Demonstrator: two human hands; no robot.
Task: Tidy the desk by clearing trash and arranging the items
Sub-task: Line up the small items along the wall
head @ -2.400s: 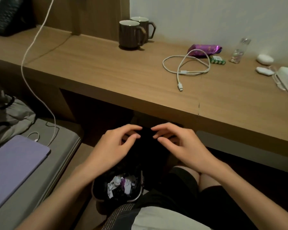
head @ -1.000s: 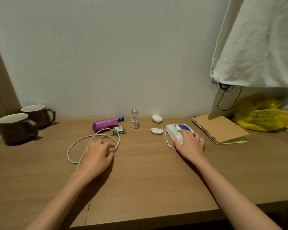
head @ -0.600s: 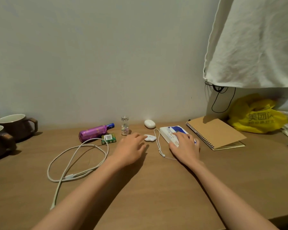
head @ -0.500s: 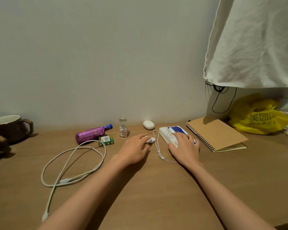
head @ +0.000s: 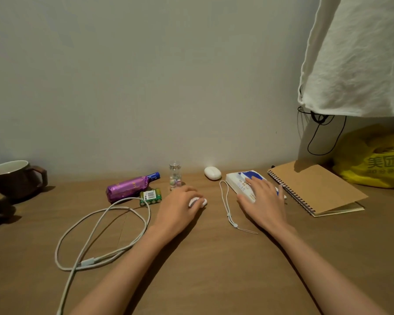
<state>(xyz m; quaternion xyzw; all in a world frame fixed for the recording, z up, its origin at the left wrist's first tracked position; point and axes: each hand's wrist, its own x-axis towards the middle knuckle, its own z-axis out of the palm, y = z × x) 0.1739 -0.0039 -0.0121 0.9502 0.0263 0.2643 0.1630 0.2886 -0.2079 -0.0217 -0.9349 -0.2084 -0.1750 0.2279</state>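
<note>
Left hand curls over the small white piece; right hand lies spread flat on the white box, whose long axis angles back-left.

The wide wooden desk has a matt, smooth brown grain. The purple foil-wrapped packet gleams glossy and crinkled, and the small clear glass vial carries a shiny cap. The kraft-brown spiral notebook looks like matt card, the white hanging cloth is creased, and the yellow plastic bag is slick and wrinkled.
</note>
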